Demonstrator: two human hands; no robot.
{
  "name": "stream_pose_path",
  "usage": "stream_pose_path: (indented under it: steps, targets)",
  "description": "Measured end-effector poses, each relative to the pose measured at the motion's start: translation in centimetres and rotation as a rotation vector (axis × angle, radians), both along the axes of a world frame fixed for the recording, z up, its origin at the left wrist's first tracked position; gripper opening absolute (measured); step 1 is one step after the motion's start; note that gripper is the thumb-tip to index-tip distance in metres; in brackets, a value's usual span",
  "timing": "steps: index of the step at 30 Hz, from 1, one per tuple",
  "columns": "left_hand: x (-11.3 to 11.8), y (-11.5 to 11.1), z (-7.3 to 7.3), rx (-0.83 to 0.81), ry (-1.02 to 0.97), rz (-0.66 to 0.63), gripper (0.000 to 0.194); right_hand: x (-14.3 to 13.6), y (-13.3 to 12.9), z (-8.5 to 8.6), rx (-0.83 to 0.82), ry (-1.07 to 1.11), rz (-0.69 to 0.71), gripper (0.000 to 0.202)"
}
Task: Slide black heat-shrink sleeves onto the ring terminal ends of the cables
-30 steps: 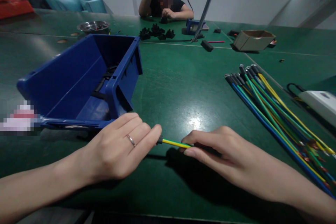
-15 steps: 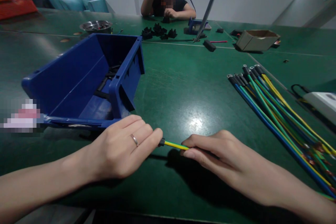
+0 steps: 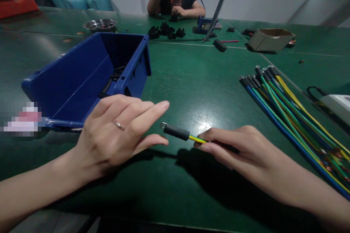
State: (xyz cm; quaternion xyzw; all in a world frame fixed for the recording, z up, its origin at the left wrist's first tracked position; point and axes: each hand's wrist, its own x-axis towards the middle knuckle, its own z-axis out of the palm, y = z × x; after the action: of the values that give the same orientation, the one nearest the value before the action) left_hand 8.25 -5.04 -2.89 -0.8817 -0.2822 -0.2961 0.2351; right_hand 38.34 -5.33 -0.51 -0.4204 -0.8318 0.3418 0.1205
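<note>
A yellow-green wire (image 3: 197,139) is pinched between the thumb and fingers of my right hand (image 3: 240,153). Its near end carries a black sleeve (image 3: 176,131) with a ring-shaped metal lug (image 3: 163,125) poking out, pointing left. My left hand (image 3: 117,131), a ring on one finger, is apart from the lug with thumb and fingers spread around the space beside it. Behind that hand stands a blue bin (image 3: 79,80) holding several black sleeve pieces (image 3: 112,80). The rest of the wire is hidden behind my right hand.
On the right lies a bundle of blue, green and yellow wires (image 3: 290,116) with lugs and black sleeves. Farther back are a cardboard box (image 3: 270,40), black plastic parts (image 3: 165,30), a metal bowl (image 3: 100,25) and a slanted metal rod (image 3: 220,5). A person (image 3: 175,2) sits across the table.
My left hand has let go of the sleeved wire end and moved up and left, its fingers opening. The black sleeve and lug now show. My right hand still holds the wire, slightly higher.
</note>
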Motion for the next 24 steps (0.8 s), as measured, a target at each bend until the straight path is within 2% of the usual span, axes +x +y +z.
stream_pose_path:
  steps: [4, 7, 13, 20, 24]
  targets:
    - [-0.1, 0.1, -0.2, -0.055, -0.041, -0.025, 0.023, 0.3, -0.1, 0.0, 0.021, -0.006, -0.006, 0.053]
    - [-0.1, -0.1, -0.1, -0.096, -0.021, -0.044, 0.014, 0.5, -0.3, -0.5, 0.051, -0.012, -0.018, 0.054]
    - [0.1, -0.3, 0.3, -0.181, -0.074, -0.058, 0.010, 0.4, -0.3, -0.4, 0.044, -0.006, -0.009, 0.057]
    - [0.2, 0.0, -1.0, -0.154, -0.115, -0.083, 0.013, 0.2, -0.2, -0.5, 0.004, -0.002, 0.000, 0.073]
    - [0.2, 0.2, -1.2, -0.142, -0.113, -0.102, 0.013, 0.2, -0.3, -0.6, 0.013, -0.015, 0.002, 0.069]
